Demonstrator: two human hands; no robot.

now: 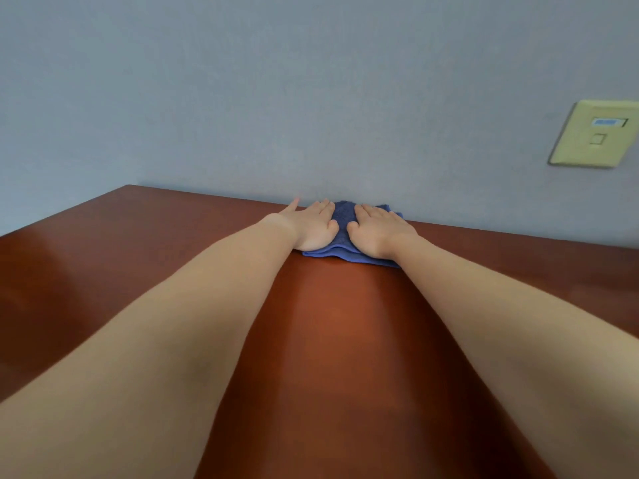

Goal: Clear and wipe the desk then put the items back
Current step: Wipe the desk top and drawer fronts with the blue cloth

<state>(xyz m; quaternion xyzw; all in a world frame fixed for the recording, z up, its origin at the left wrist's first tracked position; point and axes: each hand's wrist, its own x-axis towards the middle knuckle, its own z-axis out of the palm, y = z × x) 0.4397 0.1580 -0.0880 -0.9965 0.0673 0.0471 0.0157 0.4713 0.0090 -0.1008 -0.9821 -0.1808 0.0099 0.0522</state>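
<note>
1. Wall (242, 98): grey-blue, matte, faint fine grain. Fills the upper part of the view, edge to edge. Evenly lit, slightly darker toward the top left corner.
2. Wall plate (587, 140): pale yellow, rectangular, fixed flat to the wall at far right. Its right side is cut off by the frame edge. Appears tilted in the wide-angle view. Thin dark shadow line along its left and lower edges.
3. Blue label strip (605, 122): near the top of the plate, in a narrow dark-edged window. Too blurred to read.
4. Small square outline (597, 138): on the plate just below the strip, same yellow as the plate.
</note>
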